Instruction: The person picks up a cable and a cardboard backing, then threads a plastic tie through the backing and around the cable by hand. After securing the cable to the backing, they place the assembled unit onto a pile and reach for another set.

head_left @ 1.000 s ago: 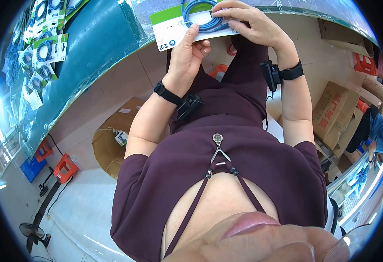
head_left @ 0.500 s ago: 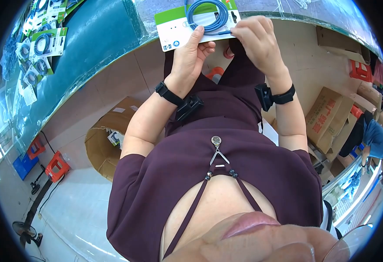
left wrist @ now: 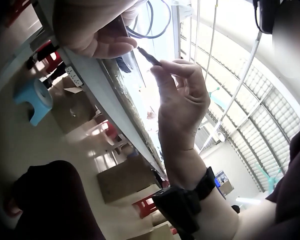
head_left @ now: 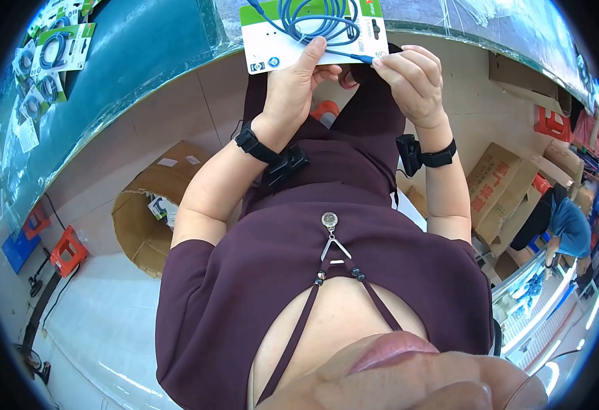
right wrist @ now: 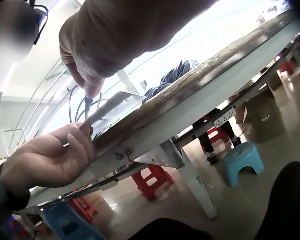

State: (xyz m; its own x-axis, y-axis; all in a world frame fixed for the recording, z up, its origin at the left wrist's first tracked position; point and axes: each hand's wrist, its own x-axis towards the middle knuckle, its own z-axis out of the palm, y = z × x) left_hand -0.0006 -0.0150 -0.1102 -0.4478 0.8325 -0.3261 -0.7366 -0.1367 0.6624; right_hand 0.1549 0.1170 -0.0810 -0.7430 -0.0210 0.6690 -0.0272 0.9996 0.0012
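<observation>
My left hand (head_left: 292, 92) grips the lower edge of a white and green backing card (head_left: 258, 48), its thumb lying over the blue cable (head_left: 306, 27) coiled on the card's face. Loops of the coil spread loosely over the printed front. At the card's right side my right hand (head_left: 412, 78) pinches the plug end (head_left: 362, 59) of that cable between thumb and fingertips. In the left wrist view the dark plug (left wrist: 149, 56) sticks out from the right hand's (left wrist: 182, 95) fingertips toward the left hand (left wrist: 97, 30). The right wrist view shows the card (right wrist: 115, 107) nearly edge-on, above the left hand's fingers.
Several carded cables (head_left: 57, 51) lie on the green tabletop (head_left: 149, 48) at left. White ties (head_left: 470, 14) are spread at the back right. Below the table edge stand an open carton (head_left: 135, 225), a cardboard box (head_left: 497, 184) and red stools (head_left: 70, 251). A person in blue (head_left: 571, 229) is at far right.
My right hand moved off the coil to the card's right edge, then down slightly, drawing the plug end outward. The coil has loosened into wider loops. The left hand keeps its hold.
</observation>
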